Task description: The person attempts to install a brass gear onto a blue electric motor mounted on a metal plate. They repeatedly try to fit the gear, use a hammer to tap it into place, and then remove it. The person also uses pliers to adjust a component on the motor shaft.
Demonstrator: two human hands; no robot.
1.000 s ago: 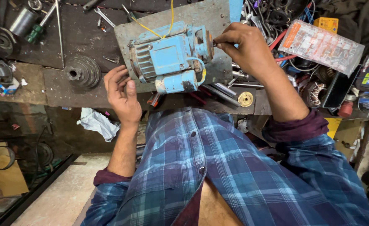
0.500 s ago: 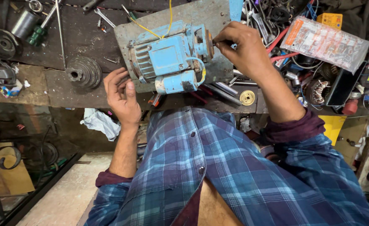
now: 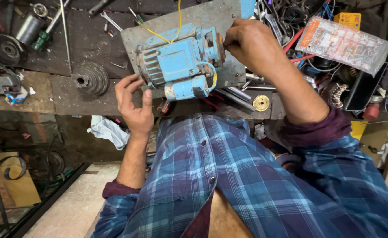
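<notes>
A blue electric motor (image 3: 176,61) lies on a grey metal plate (image 3: 189,20) on the workbench, with yellow wires running off its top. My left hand (image 3: 134,103) rests open beside the motor's finned left end, fingers spread and touching the bench edge. My right hand (image 3: 249,44) is closed at the motor's right end, by the shaft, fingertips pinched together; what it grips is hidden by the fingers.
A stepped black pulley (image 3: 90,79) and a dark wheel (image 3: 4,48) lie to the left. A brass gear (image 3: 261,102), loose tools and wires, and a clear plastic parts bag (image 3: 343,44) crowd the right. A white rag (image 3: 108,130) hangs below the bench.
Almost nothing has moved. My right hand stays pinched at the motor's shaft end and my left hand stays beside the motor; the view has shifted slightly.
</notes>
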